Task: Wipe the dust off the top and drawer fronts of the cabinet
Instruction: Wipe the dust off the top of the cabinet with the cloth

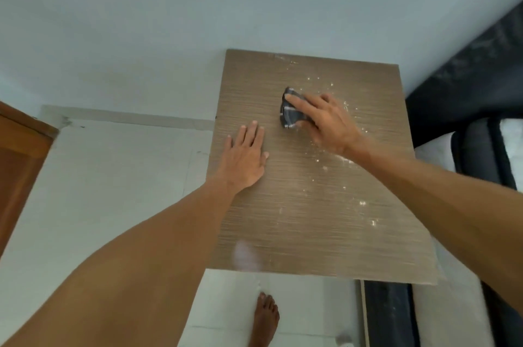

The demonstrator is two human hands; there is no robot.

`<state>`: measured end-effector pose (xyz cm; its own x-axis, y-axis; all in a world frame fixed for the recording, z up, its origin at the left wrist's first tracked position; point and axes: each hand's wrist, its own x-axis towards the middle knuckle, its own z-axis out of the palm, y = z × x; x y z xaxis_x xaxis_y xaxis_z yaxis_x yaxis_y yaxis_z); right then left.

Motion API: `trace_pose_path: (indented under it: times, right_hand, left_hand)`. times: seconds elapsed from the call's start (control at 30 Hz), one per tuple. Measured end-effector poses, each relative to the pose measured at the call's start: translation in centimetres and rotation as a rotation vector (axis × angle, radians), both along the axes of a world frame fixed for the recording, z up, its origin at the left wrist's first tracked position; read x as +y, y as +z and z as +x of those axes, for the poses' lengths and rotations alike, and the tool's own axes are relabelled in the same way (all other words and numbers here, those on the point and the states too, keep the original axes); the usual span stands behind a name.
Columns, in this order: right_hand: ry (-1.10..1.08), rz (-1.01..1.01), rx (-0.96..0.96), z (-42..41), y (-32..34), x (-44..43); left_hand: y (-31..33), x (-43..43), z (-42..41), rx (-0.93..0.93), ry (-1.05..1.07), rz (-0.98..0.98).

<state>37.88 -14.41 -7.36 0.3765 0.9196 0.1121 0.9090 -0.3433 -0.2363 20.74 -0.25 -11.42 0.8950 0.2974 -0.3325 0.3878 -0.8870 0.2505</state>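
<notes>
While the left hand (245,158) lies spread flat near the cabinet top's (300,233) left edge, steadying it, the right hand (328,123) presses its fingers onto a dark cloth (291,115) mid-top and should sweep the white dust (343,161) along the right side in overlapping strokes toward one edge.

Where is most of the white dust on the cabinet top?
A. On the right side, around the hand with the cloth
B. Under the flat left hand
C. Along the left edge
A: white specks lie around the right hand pressing the cloth on the cabinet top.
</notes>
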Motion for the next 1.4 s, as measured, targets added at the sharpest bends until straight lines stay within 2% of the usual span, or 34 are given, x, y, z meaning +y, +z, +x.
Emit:
trace_pose_path:
  times: [0.2,0.33,0.5,0.63,0.8,0.93,1.03,1.13,1.23,1.4]
  right_hand:
    - [-0.079,0.030,-0.007,7.6,-1.0,5.6]
    - [-0.064,-0.033,0.006,10.0,-1.7,8.6]
    - [-0.058,-0.175,-0.148,11.3,-3.5,10.6]
    - [-0.098,-0.212,-0.023,10.4,-4.7,10.8]
    - [0.034,-0.111,0.085,8.0,-4.5,9.2]
    - [0.144,-0.036,0.083,5.9,-4.0,7.6]
    - [0.126,0.067,0.064,6.3,-2.6,8.4]
    - [0.062,0.083,0.036,7.3,-1.1,11.1]
    - [0.052,-0.001,0.032,7.8,-0.6,14.8]
    - [0.032,-0.395,0.004,7.6,-3.0,17.7]
  left_hand:
    - [-2.9,-1.0,0.0,-0.152,0.096,0.117]
    - [-3.5,-1.1,-0.1,-0.196,0.111,0.177]
    - [-3.8,-1.1,-0.2,-0.202,0.110,0.199]
    - [-3.8,-1.1,-0.1,-0.197,0.117,0.193]
    - [-3.4,-1.2,-0.1,-0.182,0.116,0.203]
    - [-3.3,-1.2,-0.1,-0.183,0.126,0.188]
    - [-3.4,-1.2,-0.1,-0.189,0.126,0.182]
    - [-3.5,-1.2,-0.2,-0.199,0.128,0.173]
    - [-3.4,-1.2,-0.1,-0.201,0.126,0.160]
    - [-3.3,-0.8,0.3,-0.214,0.125,0.168]
